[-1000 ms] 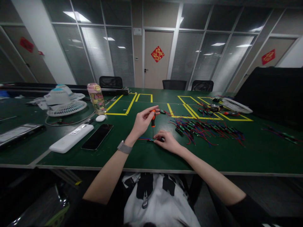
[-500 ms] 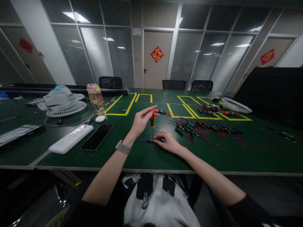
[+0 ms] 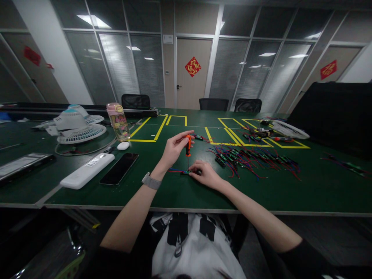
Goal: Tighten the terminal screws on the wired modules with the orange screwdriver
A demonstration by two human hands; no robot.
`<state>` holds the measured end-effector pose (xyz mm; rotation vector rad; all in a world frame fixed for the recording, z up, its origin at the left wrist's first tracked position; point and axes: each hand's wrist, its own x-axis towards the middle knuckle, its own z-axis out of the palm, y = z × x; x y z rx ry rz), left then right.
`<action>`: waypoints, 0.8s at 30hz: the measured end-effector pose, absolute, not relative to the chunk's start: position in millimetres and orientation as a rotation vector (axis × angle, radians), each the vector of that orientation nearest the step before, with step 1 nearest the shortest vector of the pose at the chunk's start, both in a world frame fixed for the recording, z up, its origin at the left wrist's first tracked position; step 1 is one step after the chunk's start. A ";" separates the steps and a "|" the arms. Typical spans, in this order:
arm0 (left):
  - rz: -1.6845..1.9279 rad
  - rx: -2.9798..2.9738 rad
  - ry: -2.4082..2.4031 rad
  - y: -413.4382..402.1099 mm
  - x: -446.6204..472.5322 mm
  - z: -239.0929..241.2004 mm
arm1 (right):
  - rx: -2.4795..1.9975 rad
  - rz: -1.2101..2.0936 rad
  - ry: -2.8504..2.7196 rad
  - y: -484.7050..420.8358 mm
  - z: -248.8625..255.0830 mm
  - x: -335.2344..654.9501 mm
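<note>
pinches an orange-and-black screwdriver (image 3: 188, 148) upright in the left hand (image 3: 173, 150), tip down at a wired circuit board (image 3: 185, 172) — pinches that board's end with the right hand (image 3: 207, 174).

Screwdriver (image 3: 188, 146) over a circuit board (image 3: 185, 172) on the tabletop (image 3: 180, 197)
Phone (image 3: 119, 169) to the left, bottle (image 3: 118, 123) behind it, fans (image 3: 71, 120) farther left; pile of wired boards (image 3: 254, 155) to the right.

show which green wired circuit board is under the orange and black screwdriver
The small green board at the right hand, red and blue wires trailing left; the other boards lie apart, mostly heaped rightward.
</note>
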<state>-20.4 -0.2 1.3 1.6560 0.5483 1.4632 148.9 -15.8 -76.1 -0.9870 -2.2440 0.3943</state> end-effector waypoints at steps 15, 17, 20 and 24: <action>1.523 1.768 0.610 -1.8 -20.7 1.4 | -0.968 0.406 -2.244 -16.3 -76.8 148.8; 1.564 1.834 0.680 -3.0 -21.3 2.8 | -0.975 0.412 -2.241 -16.1 -77.2 149.0; 1.540 1.842 0.659 -2.3 -21.4 3.2 | -0.980 0.423 -2.241 -16.3 -77.3 149.1; 1.427 1.693 0.492 0.0 -19.9 0.5 | -0.980 0.421 -2.237 -17.3 -76.1 148.9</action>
